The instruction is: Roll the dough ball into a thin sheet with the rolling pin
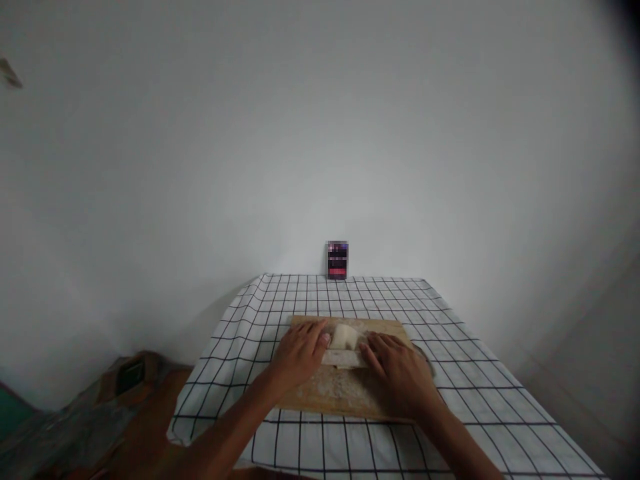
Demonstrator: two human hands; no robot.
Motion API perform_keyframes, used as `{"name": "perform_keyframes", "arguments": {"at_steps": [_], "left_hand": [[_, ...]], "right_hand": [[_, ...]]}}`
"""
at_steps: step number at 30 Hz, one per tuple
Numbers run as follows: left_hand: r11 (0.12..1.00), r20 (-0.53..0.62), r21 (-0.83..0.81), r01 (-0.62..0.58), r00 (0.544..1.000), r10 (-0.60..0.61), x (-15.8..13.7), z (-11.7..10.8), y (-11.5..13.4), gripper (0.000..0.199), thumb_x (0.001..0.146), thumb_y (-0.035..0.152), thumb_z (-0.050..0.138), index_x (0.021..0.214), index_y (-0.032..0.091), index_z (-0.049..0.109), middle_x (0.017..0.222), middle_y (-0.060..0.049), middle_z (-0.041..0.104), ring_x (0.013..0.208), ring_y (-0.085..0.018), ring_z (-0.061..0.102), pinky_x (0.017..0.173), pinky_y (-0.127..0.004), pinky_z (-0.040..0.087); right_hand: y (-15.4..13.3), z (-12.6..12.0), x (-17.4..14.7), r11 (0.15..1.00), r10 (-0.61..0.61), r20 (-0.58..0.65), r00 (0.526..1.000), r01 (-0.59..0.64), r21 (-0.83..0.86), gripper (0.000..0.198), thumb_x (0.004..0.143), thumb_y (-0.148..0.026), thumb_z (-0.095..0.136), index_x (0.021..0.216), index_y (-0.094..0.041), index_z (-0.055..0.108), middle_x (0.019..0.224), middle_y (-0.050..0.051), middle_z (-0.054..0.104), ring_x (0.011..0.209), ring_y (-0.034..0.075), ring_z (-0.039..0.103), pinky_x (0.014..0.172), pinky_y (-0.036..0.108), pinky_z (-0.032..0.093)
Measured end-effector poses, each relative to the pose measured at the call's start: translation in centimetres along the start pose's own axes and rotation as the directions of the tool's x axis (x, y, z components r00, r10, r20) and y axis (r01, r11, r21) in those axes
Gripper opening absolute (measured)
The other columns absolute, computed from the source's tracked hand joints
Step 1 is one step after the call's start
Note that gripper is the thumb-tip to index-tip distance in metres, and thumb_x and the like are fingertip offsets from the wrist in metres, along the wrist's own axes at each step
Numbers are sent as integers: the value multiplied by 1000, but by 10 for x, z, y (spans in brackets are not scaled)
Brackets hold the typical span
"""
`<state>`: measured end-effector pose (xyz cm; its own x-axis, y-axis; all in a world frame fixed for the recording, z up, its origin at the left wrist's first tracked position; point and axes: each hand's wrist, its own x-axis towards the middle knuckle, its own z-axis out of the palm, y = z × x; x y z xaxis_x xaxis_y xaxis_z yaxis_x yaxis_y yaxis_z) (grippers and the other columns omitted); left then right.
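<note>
Pale dough (345, 337) lies near the far side of a floury wooden board (330, 395). Just on the near side of the dough is a straight, whitish, flour-dusted bar (344, 359); whether it is a rolling pin or more dough I cannot tell. Its two ends run beneath my hands. My left hand (303, 348) lies palm down at the left end, fingers stretched forward beside the dough. At the right end rests my right hand (397, 365), also palm down, its fingers extended and slightly apart. Both palms hide what is under them.
The board lies on a table with a white, black-checked cloth (280, 447). A small dark box-like item (337, 260), blurred, stands against the wall (320, 133). A round greyish rim (427, 360) shows by my right hand. A brown object (129, 377) stands low at left.
</note>
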<state>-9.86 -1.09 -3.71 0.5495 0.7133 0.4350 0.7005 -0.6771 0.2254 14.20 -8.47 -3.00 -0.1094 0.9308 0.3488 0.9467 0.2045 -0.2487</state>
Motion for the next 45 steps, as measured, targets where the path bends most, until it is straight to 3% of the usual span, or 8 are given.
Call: {"name": "perform_keyframes", "arguments": {"at_steps": [4,7,15,26,33,38,41,45], "left_hand": [[1000,26,1,19,999,-19,-6,-5,8,45,110,36,31,144,19,56,140,-12,67,130,-27,61,116,-49,46],[999,71,-1,43,997,-43,-4,-9,11,47,110,36,31,147,18,53,142,-13,66,133,-28,60,117,-49,44],[988,104,-11,153,983,-151,7,-9,15,47,108,34,38,150,18,50,147,-14,63,135,-30,59,116,-50,45],[994,0,11,113,994,-113,-10,-5,24,46,107,31,35,149,19,50,133,-13,69,122,-30,63,110,-52,49],[998,-35,16,63,997,-63,-28,1,29,50,107,31,34,155,18,41,141,-17,65,129,-32,61,114,-57,45],[992,-25,-74,101,994,-103,-37,3,34,56,103,28,36,159,18,37,147,-16,62,134,-32,59,116,-56,44],[949,78,-212,232,972,-220,-31,-4,28,58,99,27,42,157,21,41,152,-12,59,140,-29,55,120,-50,42],[853,225,-432,292,951,-212,-8,-20,19,47,96,20,45,141,22,58,144,-8,66,134,-22,61,114,-37,48]], "right_hand": [[0,6,-8,1000,2,-72,997,-1,10,47,108,-48,38,129,-20,69,143,13,67,139,30,56,106,44,52],[3,5,-1,1000,22,-29,999,-21,23,48,108,-48,38,137,-20,64,141,13,68,131,28,62,101,43,53],[13,1,36,992,-99,66,993,103,-67,38,109,-34,36,104,-24,72,109,10,75,105,26,64,98,42,46],[7,9,7,999,-3,-36,999,2,-36,44,109,-40,34,128,-22,70,142,11,68,137,28,56,109,45,47],[4,11,-18,1000,5,-58,998,-5,7,42,109,-44,36,122,-24,70,134,11,70,117,30,64,100,48,51],[-1,9,-36,995,5,-123,992,7,97,43,100,-58,57,126,-26,67,131,10,69,120,32,60,103,49,48],[-2,9,-38,994,24,-123,992,-10,112,41,92,-61,68,112,-25,69,118,9,70,109,30,63,96,46,50],[0,11,-36,995,30,-107,994,-19,93,41,85,-64,74,95,-25,67,101,7,68,98,29,64,89,44,49]]}}
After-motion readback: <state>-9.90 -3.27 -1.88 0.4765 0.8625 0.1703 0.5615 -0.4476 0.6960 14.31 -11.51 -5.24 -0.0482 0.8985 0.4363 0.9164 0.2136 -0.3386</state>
